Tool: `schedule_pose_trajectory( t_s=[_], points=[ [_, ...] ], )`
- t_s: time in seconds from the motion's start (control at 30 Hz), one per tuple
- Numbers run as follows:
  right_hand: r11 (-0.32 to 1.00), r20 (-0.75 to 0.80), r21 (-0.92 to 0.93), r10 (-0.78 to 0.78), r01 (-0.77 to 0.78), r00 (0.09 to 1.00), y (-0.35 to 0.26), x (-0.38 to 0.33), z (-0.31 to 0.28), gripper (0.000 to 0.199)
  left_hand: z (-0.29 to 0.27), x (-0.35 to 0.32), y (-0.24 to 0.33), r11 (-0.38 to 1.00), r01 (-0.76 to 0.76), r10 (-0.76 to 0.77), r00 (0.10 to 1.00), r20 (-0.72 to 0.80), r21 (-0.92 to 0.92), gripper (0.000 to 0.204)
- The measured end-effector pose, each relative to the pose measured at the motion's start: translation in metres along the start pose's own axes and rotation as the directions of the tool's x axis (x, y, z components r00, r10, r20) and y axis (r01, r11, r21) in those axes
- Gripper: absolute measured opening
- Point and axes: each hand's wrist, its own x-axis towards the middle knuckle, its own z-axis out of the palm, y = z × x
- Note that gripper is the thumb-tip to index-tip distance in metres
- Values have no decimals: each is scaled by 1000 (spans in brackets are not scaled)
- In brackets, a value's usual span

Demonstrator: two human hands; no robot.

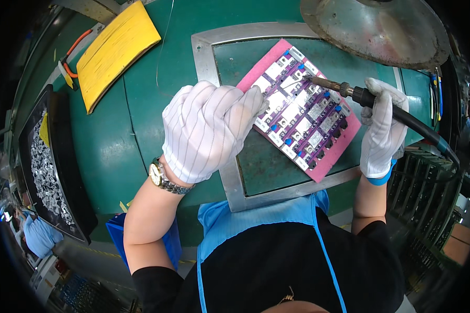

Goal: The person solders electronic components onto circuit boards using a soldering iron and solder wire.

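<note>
Soldering iron point(369, 98) gripped in right hand point(383, 129), tip point(310, 79) indistinct over purple boards point(296, 110), left hand point(209, 128) curled, contents unclear

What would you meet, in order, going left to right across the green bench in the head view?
Black parts tray, yellow board, gloved left hand, purple circuit boards, gloved right hand.

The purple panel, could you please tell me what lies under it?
A pink pad shows past the edges of the purple panel, with a green surface below. The panel covers the pad's middle, so that part cannot be seen.
</note>
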Motion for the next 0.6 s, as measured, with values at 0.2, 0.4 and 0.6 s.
schedule_pose_trajectory(
  t_s=[0.2,0.4,0.6],
  points=[
    [999,-19,1,-32,32,999,-1,6,4,25,3,1,-4,1000,-11,11,1000,-8,-2,37],
    [998,-20,-51,-32,31,999,4,7,4,27,3,1,-4,1000,-16,16,1000,4,2,39],
    [998,-53,-60,-29,26,998,1,6,7,27,7,3,-3,1000,-12,11,1000,-27,-10,40]
  ],
)
